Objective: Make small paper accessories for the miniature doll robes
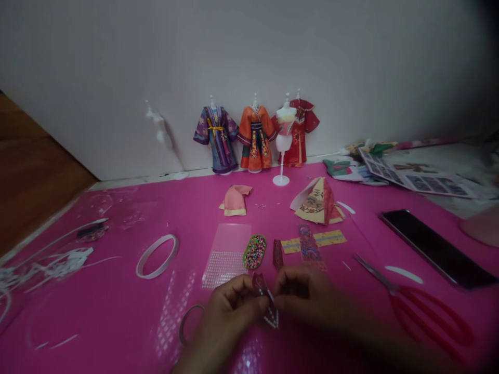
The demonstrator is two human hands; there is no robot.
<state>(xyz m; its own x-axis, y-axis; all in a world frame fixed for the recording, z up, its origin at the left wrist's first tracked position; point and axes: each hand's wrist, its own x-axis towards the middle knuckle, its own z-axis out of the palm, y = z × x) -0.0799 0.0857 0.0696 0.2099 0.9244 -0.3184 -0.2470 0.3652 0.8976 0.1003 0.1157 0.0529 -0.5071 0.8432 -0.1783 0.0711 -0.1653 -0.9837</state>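
My left hand pinches a small dark red paper strip between thumb and fingers. White beads edge the strip's pointed lower end. My right hand is closed in a pinch at the strip's right edge; a thin pale line shows by its fingertips, and what they grip is too small to make out. Just beyond the hands stands a green oval dish of multicoloured beads. Beside it lies a clear sheet with rows of stick-on gems. A second dark red strip lies near patterned paper pieces.
Red-handled scissors and a black phone lie right. A white tape roll is left, a thinner ring nearer. Doll stands with costumes line the wall, behind a pink top and a folded skirt.
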